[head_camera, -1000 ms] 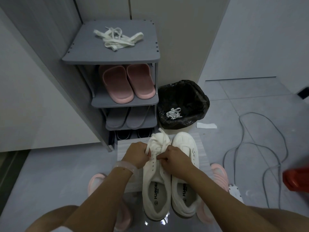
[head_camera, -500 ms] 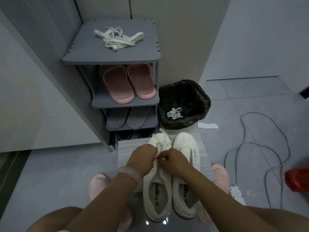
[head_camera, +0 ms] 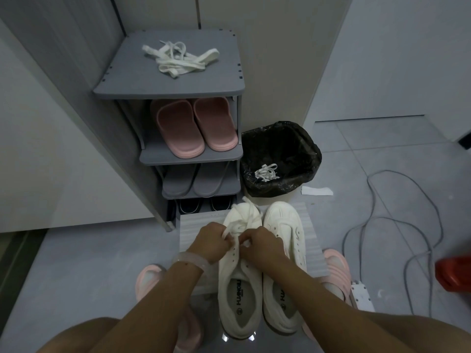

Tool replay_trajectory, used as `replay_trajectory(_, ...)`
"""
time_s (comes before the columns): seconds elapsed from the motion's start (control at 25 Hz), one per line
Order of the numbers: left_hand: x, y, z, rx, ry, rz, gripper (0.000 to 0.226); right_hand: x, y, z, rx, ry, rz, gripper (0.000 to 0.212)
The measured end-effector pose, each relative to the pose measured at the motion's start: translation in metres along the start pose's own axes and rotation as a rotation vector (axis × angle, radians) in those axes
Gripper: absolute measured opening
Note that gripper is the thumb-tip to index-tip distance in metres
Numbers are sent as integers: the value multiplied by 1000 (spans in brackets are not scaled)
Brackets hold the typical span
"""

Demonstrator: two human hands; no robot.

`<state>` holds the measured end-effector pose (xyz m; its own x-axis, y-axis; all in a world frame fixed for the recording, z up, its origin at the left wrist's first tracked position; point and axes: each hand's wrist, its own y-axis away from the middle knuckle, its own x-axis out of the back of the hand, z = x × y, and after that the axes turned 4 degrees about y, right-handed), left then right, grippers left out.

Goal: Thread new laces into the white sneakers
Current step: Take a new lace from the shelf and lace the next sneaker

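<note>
Two white sneakers stand side by side on a ribbed white mat [head_camera: 309, 240]. The left sneaker [head_camera: 239, 299] has a white lace [head_camera: 248, 216] lying across its toe. My left hand [head_camera: 212, 242] pinches one strand of that lace at the left eyelets. My right hand [head_camera: 261, 247] pinches the other strand over the tongue, close beside the left hand. The right sneaker [head_camera: 284, 225] shows bare eyelets with no lace. A loose bundle of white laces [head_camera: 178, 59] lies on top of the grey shoe rack [head_camera: 224, 82].
The rack holds pink slippers [head_camera: 193, 128], grey slippers [head_camera: 196, 180] and dark shoes below. A black-lined bin [head_camera: 280, 138] with a discarded lace [head_camera: 266, 171] stands right of it. Grey cables [head_camera: 382, 225], a white power strip [head_camera: 360, 295] and a red object [head_camera: 455, 275] lie at right.
Both hands have shifted slightly on the left sneaker, drawing together and then a little apart while working the lace at the eyelets. The sneakers have stayed in place.
</note>
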<state>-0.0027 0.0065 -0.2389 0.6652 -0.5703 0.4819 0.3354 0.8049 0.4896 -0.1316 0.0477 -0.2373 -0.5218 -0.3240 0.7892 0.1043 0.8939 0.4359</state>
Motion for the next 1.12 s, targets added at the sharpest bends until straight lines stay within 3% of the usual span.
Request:
replay_trajectory(0.16,3,9,5,-15,-137,-275,21,-4,1,-3,-2,65,-7,21)
replay_trajectory(0.28,-3,19,4,-57,-106,-111,26,-6,0,-2,4,76,44,21)
replay_trajectory(0.4,-5,24,6,73,170,99,48,-12,1,1,61,11,83,19)
replay_trajectory(0.48,-6,25,4,164,227,123,61,-7,5,2,78,-206,235,18)
replay_trajectory(0.64,-3,28,4,252,246,96,79,49,7,26,-218,-783,842,23)
replay_trajectory(0.72,-2,30,5,245,218,75,75,71,5,41,-321,-970,920,31)
replay_trajectory(0.84,-2,30,4,226,206,24,62,64,7,45,-351,-626,688,8)
replay_trajectory(0.96,-5,27,5,152,134,51,39,45,12,36,-138,-142,451,50)
replay_trajectory(1.04,-6,20,8,58,47,142,25,30,11,27,82,156,379,52)
replay_trajectory(1.12,-6,13,11,-4,3,186,22,14,10,21,265,314,310,38)
